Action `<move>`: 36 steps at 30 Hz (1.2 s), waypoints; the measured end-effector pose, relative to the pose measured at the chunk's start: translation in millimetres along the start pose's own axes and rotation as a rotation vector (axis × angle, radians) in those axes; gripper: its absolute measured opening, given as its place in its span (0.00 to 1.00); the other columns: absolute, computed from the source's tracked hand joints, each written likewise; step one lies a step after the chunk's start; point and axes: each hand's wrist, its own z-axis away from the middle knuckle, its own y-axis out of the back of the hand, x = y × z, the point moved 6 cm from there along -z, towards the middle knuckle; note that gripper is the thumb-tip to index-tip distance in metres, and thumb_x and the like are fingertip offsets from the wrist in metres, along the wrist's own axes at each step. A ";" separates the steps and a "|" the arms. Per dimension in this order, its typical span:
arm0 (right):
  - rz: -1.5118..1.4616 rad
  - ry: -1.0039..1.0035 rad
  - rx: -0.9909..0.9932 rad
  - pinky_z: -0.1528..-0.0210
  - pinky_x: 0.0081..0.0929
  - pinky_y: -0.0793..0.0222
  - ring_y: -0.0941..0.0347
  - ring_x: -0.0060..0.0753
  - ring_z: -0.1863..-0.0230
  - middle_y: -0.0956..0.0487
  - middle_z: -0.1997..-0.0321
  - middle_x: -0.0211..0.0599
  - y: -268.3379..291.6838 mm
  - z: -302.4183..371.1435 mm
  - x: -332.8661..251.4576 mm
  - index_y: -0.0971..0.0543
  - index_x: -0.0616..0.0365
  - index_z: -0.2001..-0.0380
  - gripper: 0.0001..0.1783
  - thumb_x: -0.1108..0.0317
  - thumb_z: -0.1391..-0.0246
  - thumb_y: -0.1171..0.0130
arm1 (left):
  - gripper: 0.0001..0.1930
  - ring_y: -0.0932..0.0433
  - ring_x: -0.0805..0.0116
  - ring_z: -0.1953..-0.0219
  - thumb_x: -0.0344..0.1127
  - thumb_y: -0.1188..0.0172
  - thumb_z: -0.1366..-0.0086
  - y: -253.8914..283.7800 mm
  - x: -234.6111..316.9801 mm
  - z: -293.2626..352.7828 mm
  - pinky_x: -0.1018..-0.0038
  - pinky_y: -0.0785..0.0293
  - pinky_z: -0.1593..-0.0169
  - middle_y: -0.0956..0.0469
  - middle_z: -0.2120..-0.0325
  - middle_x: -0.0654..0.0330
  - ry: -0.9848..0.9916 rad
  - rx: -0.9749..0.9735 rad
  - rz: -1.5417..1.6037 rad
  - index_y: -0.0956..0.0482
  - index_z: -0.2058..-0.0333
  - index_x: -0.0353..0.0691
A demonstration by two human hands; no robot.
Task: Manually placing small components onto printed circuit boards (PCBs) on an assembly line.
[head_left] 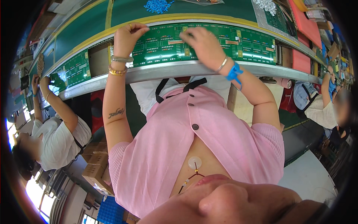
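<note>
At the far left a co-worker in a white shirt [56, 136] reaches up to a smaller green circuit board [72, 69] on the same conveyor line. Next comes the person's own left hand [126, 37], fingers curled in on themselves and resting on the near left corner of the long green circuit board [203, 43], which lies flat in the conveyor track between a metal rail [179, 71] and a yellow-edged green surface [112, 18]; whether those fingers pinch a small part I cannot tell. To the right, the right hand [203, 44] is bent over the middle of the same board, fingers [186, 35] bunched and pointing down at its face, a blue wrist strap [234, 72] hanging from the wrist; anything between the fingertips is hidden. This looks like hand insertion of components, with the right hand seating one. The next move likely calls for lining small leads up with their holes and pressing straight down while the left steadies the board. Beyond, a heap of blue parts [158, 5] and a heap of white parts [265, 5] lie on the surface.
</note>
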 end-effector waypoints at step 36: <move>0.485 -0.374 0.037 0.64 0.31 0.28 0.26 0.37 0.63 0.24 0.70 0.44 -11.3 -64.1 119.0 0.24 0.61 0.74 0.09 0.70 0.52 0.53 | 0.05 0.24 0.63 0.70 0.34 0.39 0.47 -13.4 13.3 -8.4 0.70 0.28 0.65 0.25 0.71 0.61 -0.294 -0.090 -0.210 0.21 0.73 0.40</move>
